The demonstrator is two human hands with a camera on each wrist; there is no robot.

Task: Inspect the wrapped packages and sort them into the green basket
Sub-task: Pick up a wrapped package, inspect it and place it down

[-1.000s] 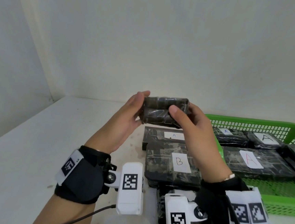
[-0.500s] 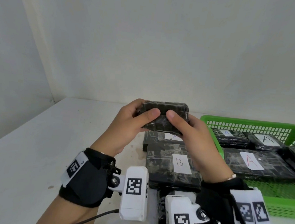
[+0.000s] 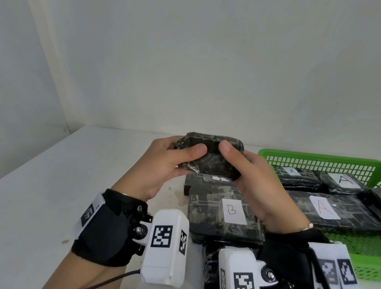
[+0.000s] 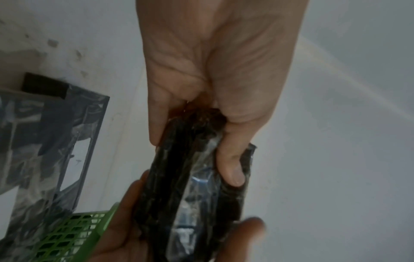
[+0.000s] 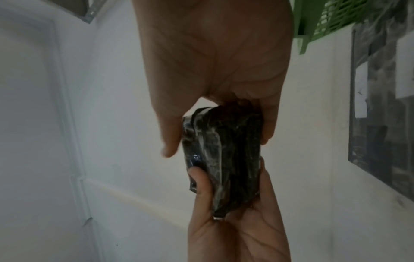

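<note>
Both hands pinch the small black plastic-wrapped package (image 3: 209,156) by its ends, left hand (image 3: 160,164) and right hand (image 3: 253,179), its long axis crosswise above the white table (image 3: 42,189), the green plastic basket (image 3: 321,159) lying nearer the right hand.

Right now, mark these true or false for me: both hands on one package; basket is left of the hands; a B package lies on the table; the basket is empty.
1. Both hands hold one package: true, left hand and right hand grip it.
2. The basket is left of the hands: false, it is right.
3. A B package lies on the table: true.
4. The basket is empty: false, it holds A packages.
</note>
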